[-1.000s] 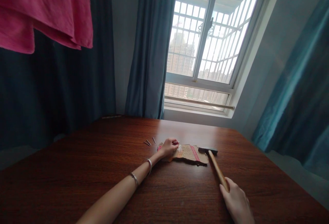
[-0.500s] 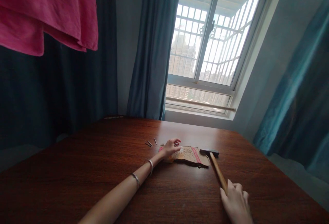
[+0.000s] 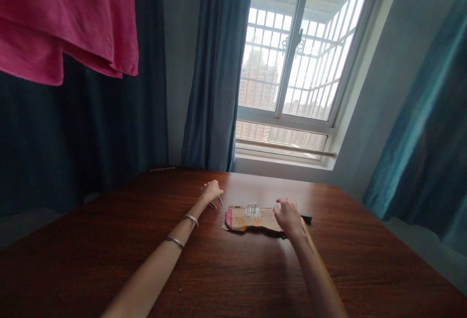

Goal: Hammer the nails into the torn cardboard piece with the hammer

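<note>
My left hand (image 3: 210,191) reaches low over the table on the left, thumb and fingers apart around the loose nails (image 3: 221,202) lying there. Some of those nails are partly hidden beneath it. A spotted board-like piece (image 3: 268,217) with pink bands and a ragged front edge lies flat on the table. Several nails (image 3: 251,208) stand upright in a row on it. Above its right end is my right hand (image 3: 288,217), fingers loosely bent and apart, holding nothing. A hammer (image 3: 306,219) with a wooden handle rests on the table, mostly covered by my right hand and forearm.
The brown wooden table (image 3: 219,269) reaches back to the wall under a barred window (image 3: 288,75). Blue curtains (image 3: 215,75) hang beside it. A pink cloth (image 3: 98,21) hangs at the upper left.
My left hand has left the upright nails and moved left to the loose ones. My right hand has let go of the hammer handle and moved forward to the spotted piece.
</note>
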Motion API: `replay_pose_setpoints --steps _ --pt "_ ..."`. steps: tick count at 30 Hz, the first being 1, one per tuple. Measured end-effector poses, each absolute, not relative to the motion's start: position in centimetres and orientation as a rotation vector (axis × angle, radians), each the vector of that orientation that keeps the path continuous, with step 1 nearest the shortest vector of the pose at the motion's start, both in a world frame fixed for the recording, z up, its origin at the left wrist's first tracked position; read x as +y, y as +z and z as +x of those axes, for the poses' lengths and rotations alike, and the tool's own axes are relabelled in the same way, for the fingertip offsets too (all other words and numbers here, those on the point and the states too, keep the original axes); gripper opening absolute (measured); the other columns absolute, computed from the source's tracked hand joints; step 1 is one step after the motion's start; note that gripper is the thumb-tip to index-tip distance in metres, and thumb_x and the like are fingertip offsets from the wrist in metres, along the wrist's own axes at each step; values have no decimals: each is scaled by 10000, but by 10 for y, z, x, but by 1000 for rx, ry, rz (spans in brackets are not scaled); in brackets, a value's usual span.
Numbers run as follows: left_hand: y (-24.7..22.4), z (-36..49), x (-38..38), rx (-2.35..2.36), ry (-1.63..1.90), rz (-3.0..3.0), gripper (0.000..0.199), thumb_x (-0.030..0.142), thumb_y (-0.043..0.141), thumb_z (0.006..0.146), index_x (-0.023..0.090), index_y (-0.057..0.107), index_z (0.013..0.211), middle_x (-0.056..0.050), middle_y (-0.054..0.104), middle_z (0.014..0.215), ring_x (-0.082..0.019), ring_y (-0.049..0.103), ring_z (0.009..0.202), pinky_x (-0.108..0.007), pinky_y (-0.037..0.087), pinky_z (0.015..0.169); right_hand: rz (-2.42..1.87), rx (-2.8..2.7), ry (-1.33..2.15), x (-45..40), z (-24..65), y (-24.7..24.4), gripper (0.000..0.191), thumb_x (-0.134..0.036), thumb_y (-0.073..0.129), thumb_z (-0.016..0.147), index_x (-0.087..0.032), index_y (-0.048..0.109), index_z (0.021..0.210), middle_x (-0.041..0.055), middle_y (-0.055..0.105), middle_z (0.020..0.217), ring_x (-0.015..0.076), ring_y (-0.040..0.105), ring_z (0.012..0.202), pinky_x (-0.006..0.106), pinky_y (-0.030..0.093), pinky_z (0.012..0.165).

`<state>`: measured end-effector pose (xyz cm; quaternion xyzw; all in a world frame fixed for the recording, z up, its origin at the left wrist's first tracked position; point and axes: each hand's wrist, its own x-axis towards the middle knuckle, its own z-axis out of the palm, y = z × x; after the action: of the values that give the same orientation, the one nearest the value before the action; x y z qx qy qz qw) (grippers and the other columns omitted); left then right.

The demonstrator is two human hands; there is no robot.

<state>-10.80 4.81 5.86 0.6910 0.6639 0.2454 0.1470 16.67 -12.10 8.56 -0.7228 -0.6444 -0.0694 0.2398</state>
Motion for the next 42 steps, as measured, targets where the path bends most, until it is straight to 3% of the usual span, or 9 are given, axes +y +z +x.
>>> replay_pose_setpoints --steps 6,15,21,26,30,33,42 --pt "46 -110 48 2090 392 1994 279 372 690 542 132 664 684 -159 697 806 -302 639 855 -302 457 658 -1979 -1778 -136 -81 153 70 260 -234 458 796 -142 680 895 130 645 894 224 550 902 272 382 745" --pt "42 -103 52 2062 348 2029 270 264 680 540 124 668 769 -176 690 889 -298 645 854 -285 458 620 -1921 -1688 -78 -76 154 43 249 -241 451 791 -178 686 842 112 660 878 217 572 882 275 394 717" --pt "47 -101 46 1955 484 2015 168 236 668 537 107 653 644 -136 683 714 -252 641 734 -245 412 555 -1818 -1581 65 -76 162 42 248 -223 459 762 -164 696 804 127 673 851 240 596 865 317 410 761" --pt "70 -86 38 1418 833 1913 239 334 632 597 96 647 578 -35 586 502 -170 551 561 -226 350 486 -1614 -1505 270 -72 157 48 268 -250 480 751 -162 703 870 98 695 837 215 614 817 326 431 806" --pt "92 -63 20 1022 1001 1860 338 395 627 628 81 681 742 -30 608 597 -119 496 544 -211 349 496 -1406 -1462 505 -73 145 56 334 -351 484 764 -155 691 939 78 708 839 205 632 756 297 497 632" --pt "102 -44 3 872 988 1925 348 420 627 657 92 683 757 -35 622 643 -112 500 565 -208 358 517 -1279 -1426 649 -77 136 62 407 -423 492 762 -140 673 992 87 710 869 207 633 745 260 482 494" --pt "93 -12 -18 768 1109 2054 276 367 600 724 109 688 766 -46 664 708 -139 566 669 -219 413 609 -1057 -1307 772 -82 132 68 393 -455 599 707 -163 683 957 98 708 918 214 634 807 221 447 477"
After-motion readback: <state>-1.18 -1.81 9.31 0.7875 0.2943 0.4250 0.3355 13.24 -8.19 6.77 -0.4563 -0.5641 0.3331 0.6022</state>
